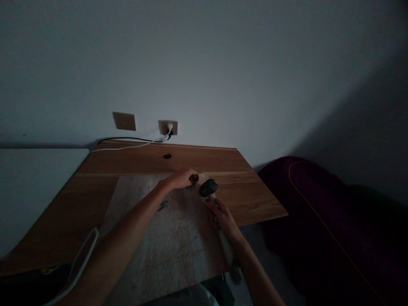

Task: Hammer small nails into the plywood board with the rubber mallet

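My right hand [223,216] is wrapped round the pale handle of a hammer [208,188], close below its dark, thick head. The handle runs down toward me past the board's right edge. My left hand [185,177] rests at the far right corner of a worn, pale board [178,242]. Its fingers are pinched together, but what they hold, if anything, is too small and dark to name. The hammer head hovers just right of those fingers. A small pile of metal pieces, seemingly nails [163,206], lies on the board beside my left forearm.
Under the board is a wooden table [255,199] set against a grey wall. White and black cables [137,146] run to a wall socket [168,127]. A white panel [38,195] stands at left. Dark purple fabric [306,204] bulges at right. The room is dim.
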`<state>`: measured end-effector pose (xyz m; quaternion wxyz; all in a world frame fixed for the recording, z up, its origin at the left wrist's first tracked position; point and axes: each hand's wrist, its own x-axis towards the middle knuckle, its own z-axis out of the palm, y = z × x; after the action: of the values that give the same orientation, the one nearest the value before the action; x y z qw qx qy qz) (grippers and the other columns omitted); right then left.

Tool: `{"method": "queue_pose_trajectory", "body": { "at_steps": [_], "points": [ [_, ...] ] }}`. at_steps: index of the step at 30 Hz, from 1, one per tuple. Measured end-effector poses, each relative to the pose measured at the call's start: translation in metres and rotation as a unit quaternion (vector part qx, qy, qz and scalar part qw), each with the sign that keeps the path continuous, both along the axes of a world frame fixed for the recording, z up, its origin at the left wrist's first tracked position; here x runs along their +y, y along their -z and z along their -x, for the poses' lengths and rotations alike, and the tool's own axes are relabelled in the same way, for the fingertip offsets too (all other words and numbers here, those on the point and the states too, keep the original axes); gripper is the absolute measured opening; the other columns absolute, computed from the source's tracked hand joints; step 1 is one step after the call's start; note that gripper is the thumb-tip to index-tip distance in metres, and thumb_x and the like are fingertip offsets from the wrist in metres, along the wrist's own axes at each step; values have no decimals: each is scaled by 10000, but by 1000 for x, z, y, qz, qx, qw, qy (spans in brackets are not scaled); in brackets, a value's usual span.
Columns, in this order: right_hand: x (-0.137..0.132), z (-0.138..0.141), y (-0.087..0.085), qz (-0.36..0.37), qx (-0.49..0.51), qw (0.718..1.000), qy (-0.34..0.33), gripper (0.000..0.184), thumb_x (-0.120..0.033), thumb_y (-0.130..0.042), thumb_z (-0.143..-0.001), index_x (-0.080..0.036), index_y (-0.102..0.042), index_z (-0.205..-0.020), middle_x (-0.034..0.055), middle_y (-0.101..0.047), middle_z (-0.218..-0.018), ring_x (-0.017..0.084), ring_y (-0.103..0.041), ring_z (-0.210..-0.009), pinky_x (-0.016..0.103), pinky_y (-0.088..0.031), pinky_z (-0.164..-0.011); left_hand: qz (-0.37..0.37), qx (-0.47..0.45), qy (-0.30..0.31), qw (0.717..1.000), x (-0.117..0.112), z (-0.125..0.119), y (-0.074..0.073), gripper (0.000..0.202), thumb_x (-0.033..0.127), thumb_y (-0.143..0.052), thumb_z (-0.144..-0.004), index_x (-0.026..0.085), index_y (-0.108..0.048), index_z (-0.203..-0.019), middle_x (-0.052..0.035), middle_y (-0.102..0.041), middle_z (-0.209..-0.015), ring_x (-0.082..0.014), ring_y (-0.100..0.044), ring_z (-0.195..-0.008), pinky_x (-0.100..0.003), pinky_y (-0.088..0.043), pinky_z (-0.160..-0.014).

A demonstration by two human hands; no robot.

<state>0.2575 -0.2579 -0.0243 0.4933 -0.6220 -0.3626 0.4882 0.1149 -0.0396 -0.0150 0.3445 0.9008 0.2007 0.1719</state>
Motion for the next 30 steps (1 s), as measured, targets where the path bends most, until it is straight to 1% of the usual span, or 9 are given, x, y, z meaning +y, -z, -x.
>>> {"method": "queue_pose_trajectory", "body": {
  "at_steps": [8,16,20,25,30],
  "points": [
    [0,1,-1,3,-11,1000,3,598,-711,-744,-738,-210,-605,-1032,-116,-500,-548,82,-393,-334,213,-289,-302,-20,4,9,1000,-3,-2,-1,151,64,-585,-791,172,-690,-788,-35,-738,-797,-177,-666,-766,-267,-413,-695],
    [2,1,0,-1,-11,1000,5,587,-701,-749,-727,-217,-609,-1028,-121,-490,-549,77,-386,-319,213,-281,-286,-21,5,11,1000,-3,-3,1,131,91,-590,-810,178,-687,-794,-43,-743,-812,-189,-677,-773,-274,-411,-693],
    [1,1,1,1,-10,1000,3,576,-704,-747,-731,-223,-613,-1019,-123,-489,-553,77,-386,-318,214,-287,-279,-19,3,15,1000,-3,-3,3,135,81,-601,-783,184,-686,-806,-26,-739,-799,-171,-670,-764,-258,-405,-681],
    [0,1,1,-2,-10,1000,4,574,-708,-749,-745,-219,-619,-1015,-115,-498,-558,78,-387,-323,216,-288,-289,-24,2,16,1000,-4,-2,1,137,89,-587,-791,186,-684,-787,-19,-719,-762,-159,-639,-723,-261,-402,-672],
    [0,1,0,-7,-14,1000,3,539,-689,-748,-758,-222,-626,-998,-116,-479,-537,79,-377,-333,211,-290,-302,-27,10,19,999,-1,-2,1,146,62,-599,-750,181,-683,-763,-29,-723,-763,-168,-643,-728,-271,-402,-676]
  ]
}}
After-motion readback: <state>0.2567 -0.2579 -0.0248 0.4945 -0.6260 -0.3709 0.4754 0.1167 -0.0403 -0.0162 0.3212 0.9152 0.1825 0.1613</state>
